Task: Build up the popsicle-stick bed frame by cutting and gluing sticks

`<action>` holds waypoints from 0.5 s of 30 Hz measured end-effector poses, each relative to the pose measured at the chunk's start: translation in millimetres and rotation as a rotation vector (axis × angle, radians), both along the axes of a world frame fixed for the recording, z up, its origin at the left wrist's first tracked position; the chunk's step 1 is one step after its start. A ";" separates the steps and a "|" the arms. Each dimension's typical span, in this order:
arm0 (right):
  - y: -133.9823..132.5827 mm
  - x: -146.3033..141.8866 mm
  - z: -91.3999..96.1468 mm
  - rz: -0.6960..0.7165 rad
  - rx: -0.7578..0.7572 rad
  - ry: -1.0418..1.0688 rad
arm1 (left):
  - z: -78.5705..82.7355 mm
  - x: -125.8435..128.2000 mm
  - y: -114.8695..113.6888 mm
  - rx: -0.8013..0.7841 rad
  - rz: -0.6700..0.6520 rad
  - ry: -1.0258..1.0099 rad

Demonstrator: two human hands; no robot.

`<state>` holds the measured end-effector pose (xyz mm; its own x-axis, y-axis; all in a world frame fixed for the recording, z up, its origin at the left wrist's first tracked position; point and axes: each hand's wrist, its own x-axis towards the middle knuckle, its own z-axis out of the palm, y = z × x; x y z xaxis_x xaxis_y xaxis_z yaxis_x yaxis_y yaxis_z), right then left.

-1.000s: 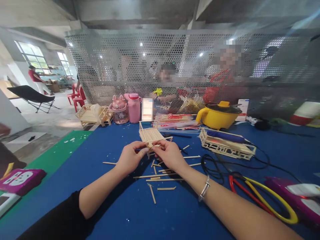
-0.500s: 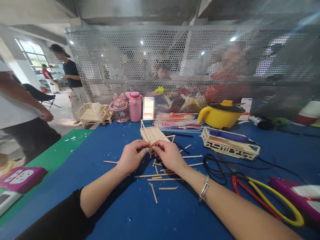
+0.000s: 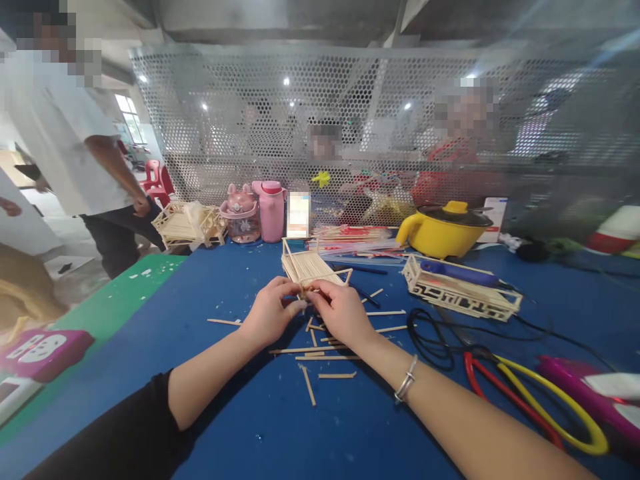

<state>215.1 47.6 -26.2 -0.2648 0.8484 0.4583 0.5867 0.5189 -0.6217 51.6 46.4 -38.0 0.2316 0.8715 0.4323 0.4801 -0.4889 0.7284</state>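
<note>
I'm seeing the left hand and right hand pinching close together at the near end of the stick frame, over the counter. I'm worrying that uneven squeezing could be twisting that end loose or cracking it.

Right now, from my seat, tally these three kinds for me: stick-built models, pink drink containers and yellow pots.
Stick-built models: 3
Pink drink containers: 2
Yellow pot: 1
Total: 6
</note>
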 end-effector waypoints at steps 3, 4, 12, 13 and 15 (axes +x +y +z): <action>-0.8 -0.6 -0.2 -0.015 0.019 -0.020 | -1.5 0.1 1.1 0.019 0.001 -0.002; -0.9 -0.6 -0.3 -0.019 0.020 -0.017 | -2.1 0.0 1.5 0.021 -0.003 -0.007; -1.0 9.2 -0.4 -0.009 -0.043 0.094 | -10.2 -3.5 2.8 -0.023 -0.036 -0.080; -0.4 10.8 -0.8 -0.022 -0.053 0.117 | -11.5 -4.2 3.2 -0.042 -0.027 -0.096; 1.0 13.7 -2.5 -0.054 -0.074 0.166 | -12.9 -6.2 3.6 -0.078 -0.005 -0.127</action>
